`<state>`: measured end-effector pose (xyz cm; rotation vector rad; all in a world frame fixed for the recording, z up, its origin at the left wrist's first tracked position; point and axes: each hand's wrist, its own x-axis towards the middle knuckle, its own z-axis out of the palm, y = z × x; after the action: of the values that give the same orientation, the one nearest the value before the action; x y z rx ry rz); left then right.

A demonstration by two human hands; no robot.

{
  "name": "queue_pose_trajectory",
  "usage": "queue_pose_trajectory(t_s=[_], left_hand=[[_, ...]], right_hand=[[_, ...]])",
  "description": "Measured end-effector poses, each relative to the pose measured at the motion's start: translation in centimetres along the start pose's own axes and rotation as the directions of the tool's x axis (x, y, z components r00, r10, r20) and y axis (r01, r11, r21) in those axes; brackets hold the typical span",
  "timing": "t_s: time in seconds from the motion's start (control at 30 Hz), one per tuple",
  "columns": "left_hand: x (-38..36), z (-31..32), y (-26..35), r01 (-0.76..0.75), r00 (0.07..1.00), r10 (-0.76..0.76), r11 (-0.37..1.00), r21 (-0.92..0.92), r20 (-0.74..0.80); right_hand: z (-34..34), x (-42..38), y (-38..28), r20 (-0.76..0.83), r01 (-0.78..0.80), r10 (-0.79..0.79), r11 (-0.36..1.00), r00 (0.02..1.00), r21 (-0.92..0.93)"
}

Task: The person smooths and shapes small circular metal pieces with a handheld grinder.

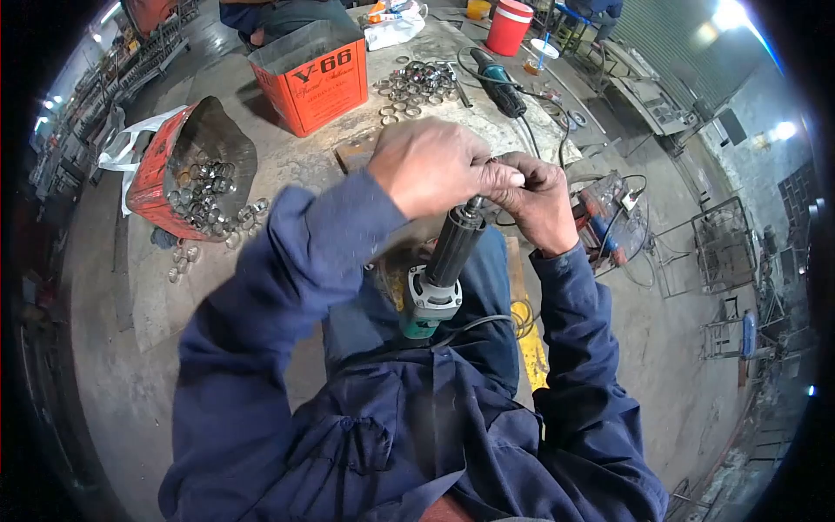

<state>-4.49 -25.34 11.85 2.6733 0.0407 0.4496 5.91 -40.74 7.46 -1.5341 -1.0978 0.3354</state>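
Between my legs a green and black die grinder (447, 261) stands upright, its spindle end just under my hands. My left hand (430, 165) reaches over from the left with its fingers bent and pressed together. My right hand (541, 200) meets it at the fingertips, thumb and fingers closed in a pinch. What lies between the fingertips is hidden. Beyond my hands a pile of metal rings (417, 85) lies on the work surface (300, 165). More rings (204, 193) fill the tipped orange tin at the left.
An upright orange tin (326, 94) stands beyond my left hand. Another grinder (497, 83) lies with its cable at the back. A red cooler (509, 28) is farther off. To the right are a blue and red tool (602, 228) and metal frames. Another person (287, 19) sits at the top left.
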Motion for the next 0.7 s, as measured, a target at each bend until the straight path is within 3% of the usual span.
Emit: queue_pose_trajectory(t_s=[0.1, 0.23, 0.53, 0.57, 0.63, 0.7], left_hand=[[1.1, -1.1, -1.1, -0.073, 0.984, 0.082, 0.995, -0.064, 0.157], [0.7, -1.4, -1.2, -0.151, 0.968, 0.171, 0.982, -0.117, 0.184], [0.2, -3.6, -1.0, -0.205, 0.931, 0.22, 0.975, -0.084, 0.292], [0.2, -3.7, -1.0, -0.205, 0.928, 0.219, 0.976, -0.077, 0.301], [0.5, -4.3, -0.2, -0.115, 0.91, 0.071, 0.99, 0.086, 0.408], [0.4, -4.3, -0.6, -0.118, 0.916, 0.091, 0.992, 0.045, 0.392]], right_hand=[[0.1, 0.3, -0.6, 0.033, -0.023, 0.025, 0.998, 0.999, -0.055], [0.4, 0.5, -1.3, 0.054, 0.025, -0.02, 0.994, 0.998, -0.107], [0.1, 2.2, -0.5, 0.303, -0.084, 0.046, 0.99, 0.952, 0.113], [0.2, 2.3, -0.5, 0.298, -0.081, 0.041, 0.989, 0.954, 0.123], [0.4, 2.5, -1.1, 0.295, 0.016, -0.015, 1.0, 0.955, 0.001], [0.3, 2.6, -1.4, 0.287, 0.007, 0.003, 0.999, 0.958, -0.033]])
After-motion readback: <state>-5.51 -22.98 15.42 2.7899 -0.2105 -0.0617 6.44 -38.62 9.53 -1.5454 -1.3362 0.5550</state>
